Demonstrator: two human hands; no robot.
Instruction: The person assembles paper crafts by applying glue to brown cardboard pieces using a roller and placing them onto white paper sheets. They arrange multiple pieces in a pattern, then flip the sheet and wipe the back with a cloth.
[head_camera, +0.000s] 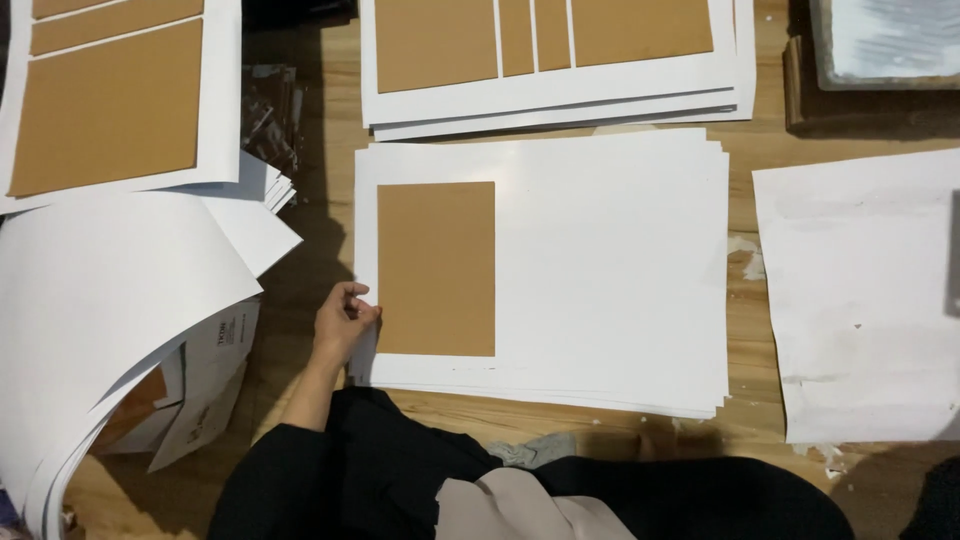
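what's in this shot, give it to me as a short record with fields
surface: wooden floor or tabletop
left hand: left hand with fingers curled at the left edge of the brown card
right hand: not in view
centre: brown card lying flat on the left part of a stack of white sheets
top: white sheets with several brown panels
upper left: another sheet with brown panels
left: curved loose white sheets
right: single white sheet, slightly marked
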